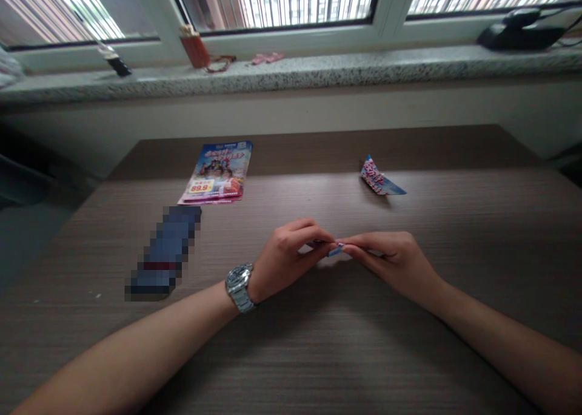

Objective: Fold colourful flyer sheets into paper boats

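Observation:
Over the middle of the table, my left hand [293, 251] and my right hand [393, 254] meet at the fingertips. Between them they pinch a small folded piece of paper [335, 250], with light blue and purple showing. Most of that paper is hidden by my fingers. Beyond my right hand sits a folded paper shape [379, 181], blue with pink-and-white print and pointed ends. A stack of printed flyers [218, 172] lies at the far left of the table. My left wrist wears a metal watch [240, 286].
A pixelated dark blue flat object [168, 251] rests on the wooden table [291, 354], left of my hands. Along the stone windowsill [327, 75] are a reddish-brown case [194, 48], a pink item [267, 58] and a black device with a cable [521, 31].

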Motion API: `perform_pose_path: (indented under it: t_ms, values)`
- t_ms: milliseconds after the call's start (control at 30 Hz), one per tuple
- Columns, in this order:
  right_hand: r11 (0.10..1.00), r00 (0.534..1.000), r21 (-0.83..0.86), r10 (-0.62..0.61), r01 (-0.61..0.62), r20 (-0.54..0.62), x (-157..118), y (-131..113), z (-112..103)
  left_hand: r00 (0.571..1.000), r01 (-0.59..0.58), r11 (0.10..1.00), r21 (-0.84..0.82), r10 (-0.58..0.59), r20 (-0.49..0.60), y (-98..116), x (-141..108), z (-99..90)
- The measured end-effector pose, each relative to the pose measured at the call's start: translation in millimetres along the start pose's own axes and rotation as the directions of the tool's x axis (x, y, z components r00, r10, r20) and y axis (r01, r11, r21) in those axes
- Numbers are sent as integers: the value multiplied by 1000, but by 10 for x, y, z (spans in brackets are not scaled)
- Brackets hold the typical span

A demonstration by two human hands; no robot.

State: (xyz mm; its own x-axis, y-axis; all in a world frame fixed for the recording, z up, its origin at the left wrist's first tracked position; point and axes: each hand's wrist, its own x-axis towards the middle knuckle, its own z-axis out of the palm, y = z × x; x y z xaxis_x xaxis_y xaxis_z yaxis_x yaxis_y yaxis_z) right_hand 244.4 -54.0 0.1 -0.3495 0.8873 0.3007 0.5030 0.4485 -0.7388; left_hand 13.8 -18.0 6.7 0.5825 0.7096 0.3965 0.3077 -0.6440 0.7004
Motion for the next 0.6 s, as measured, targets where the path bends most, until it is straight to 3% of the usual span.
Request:
perform_pose_path:
  t_ms: [167, 600]
  values:
    - [993, 995, 71, 95, -95, 6, 4, 27, -19, 1000, 9, 1000, -24, -10, -29, -25, 7, -3]
    - [999, 998, 30, 36, -37, 44, 24, 62, -73, 996, 79, 993, -93, -83, -30, -44, 32, -48]
